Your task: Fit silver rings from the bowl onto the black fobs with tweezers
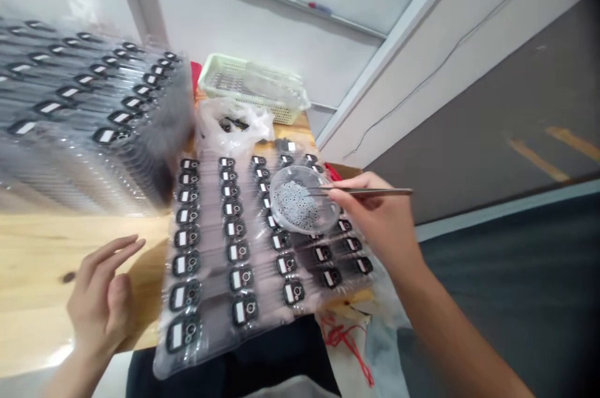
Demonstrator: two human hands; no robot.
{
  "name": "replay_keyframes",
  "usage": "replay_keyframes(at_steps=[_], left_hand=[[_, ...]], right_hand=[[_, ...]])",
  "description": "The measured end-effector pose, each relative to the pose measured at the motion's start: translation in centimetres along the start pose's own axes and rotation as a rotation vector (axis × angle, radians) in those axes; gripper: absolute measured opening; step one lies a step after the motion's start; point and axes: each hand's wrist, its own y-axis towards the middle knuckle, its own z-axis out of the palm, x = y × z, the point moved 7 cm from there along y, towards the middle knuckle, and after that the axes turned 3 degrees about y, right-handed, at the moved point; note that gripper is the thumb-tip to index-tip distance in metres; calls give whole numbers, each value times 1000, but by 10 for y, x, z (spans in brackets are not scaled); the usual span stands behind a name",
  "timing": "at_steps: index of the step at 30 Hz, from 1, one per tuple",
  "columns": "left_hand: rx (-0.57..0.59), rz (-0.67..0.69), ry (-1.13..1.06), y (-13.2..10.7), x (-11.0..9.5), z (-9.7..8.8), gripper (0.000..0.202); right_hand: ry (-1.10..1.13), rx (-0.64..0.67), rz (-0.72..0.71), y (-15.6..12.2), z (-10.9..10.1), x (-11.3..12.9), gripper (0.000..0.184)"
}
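Note:
Between the fingers of my right hand [382, 210] is a pair of tweezers [368, 191], its tips over a round clear bowl [328, 220]. Many tiny grey ring-like pieces [295, 205] lie in that bowl. It stands on a clear plastic tray [213, 317] filled with rows of black parts [242, 309], each with a white label and a round hole. My left hand [100, 298] is left of the tray, over the wooden table, fingers loosely stretched and holding nothing.
At the left rises a tall stack of similar filled trays [94, 129]. Behind the tray are a white plastic bag [234, 129] and a pale green basket [272, 112]. Red string [344, 342] hangs near the table's right edge. A marker [320, 9] lies on the ledge behind.

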Motion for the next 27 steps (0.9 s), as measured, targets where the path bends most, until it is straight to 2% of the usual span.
replay_keyframes(at_steps=[3, 8, 15, 19, 23, 27], left_hand=[[38, -65, -24, 1, 2, 2, 39], [46, -98, -39, 3, 5, 4, 36], [86, -109, -38, 0, 8, 6, 34], [90, -90, -64, -2, 10, 7, 34], [80, -96, -70, 0, 10, 6, 34], [126, -68, -124, 8, -6, 2, 36]], right_hand=[[-103, 71, -67, -2, 6, 0, 8], [-131, 152, -81, -2, 21, 1, 11], [-136, 178, -88, 1, 29, -4, 10], [-146, 169, -96, 2, 30, -2, 11], [-136, 120, -97, 1, 23, 6, 12], [-27, 10, -71, -15, 16, 26, 7]])
